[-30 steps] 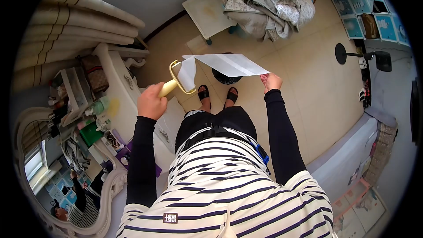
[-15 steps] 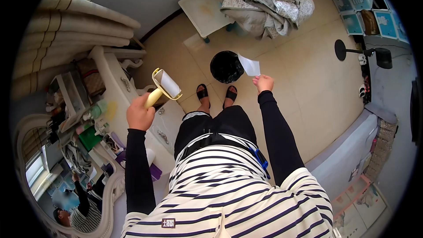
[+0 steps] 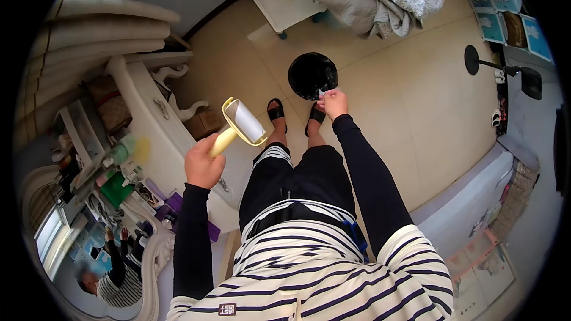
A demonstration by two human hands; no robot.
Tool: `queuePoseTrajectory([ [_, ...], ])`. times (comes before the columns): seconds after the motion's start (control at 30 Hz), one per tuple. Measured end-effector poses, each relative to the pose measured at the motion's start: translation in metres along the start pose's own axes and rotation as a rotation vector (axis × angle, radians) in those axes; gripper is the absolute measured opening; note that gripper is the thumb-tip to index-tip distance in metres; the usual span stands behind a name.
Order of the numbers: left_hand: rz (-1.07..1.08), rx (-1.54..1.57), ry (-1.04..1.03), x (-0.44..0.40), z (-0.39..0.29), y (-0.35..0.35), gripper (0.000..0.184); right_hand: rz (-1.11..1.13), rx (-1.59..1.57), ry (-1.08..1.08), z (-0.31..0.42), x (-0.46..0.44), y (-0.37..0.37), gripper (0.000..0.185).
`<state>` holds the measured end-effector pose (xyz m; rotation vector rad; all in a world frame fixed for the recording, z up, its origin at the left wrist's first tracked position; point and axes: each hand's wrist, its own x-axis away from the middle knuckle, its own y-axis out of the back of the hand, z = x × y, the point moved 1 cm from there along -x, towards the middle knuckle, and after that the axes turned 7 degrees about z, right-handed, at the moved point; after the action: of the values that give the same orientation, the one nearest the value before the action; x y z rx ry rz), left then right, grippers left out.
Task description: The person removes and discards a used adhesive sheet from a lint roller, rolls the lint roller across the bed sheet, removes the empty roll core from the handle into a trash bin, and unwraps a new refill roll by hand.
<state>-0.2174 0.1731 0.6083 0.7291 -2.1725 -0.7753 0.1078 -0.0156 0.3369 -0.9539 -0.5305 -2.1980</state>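
Note:
My left hand (image 3: 204,163) is wrapped round the yellow handle of a lint roller (image 3: 246,122), whose white sheet roll points up and to the right. My right hand (image 3: 334,103) is closed in a pinch on a white paper sheet (image 3: 322,92). Only a small corner of that sheet shows past the fingers. Just beyond this hand stands a round trash bin (image 3: 313,58) lined with a black bag, and the sheet is at its near rim.
A white dresser (image 3: 140,98) with a cluttered top and a mirror runs along the left. Ahead are a small low table (image 3: 279,0) and a heap of grey bedding (image 3: 369,0). A black round-based stand (image 3: 471,59) is at the right.
My right hand has moved left to the bin's near edge, and much less of the sheet shows. My left hand has shifted slightly right with the lint roller.

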Motion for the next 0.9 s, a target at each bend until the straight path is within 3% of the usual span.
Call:
queuePoseTrajectory([
  [0.8, 0.114, 0.095, 0.069, -0.011, 0.008, -0.028, 0.047, -0.114, -0.038, -0.074, -0.091, -0.108, -0.013, 0.010],
  [0.9, 0.126, 0.152, 0.074, -0.013, 0.002, -0.031, 0.049, -0.169, 0.258, 0.040, -0.125, -0.124, -0.009, 0.058],
])
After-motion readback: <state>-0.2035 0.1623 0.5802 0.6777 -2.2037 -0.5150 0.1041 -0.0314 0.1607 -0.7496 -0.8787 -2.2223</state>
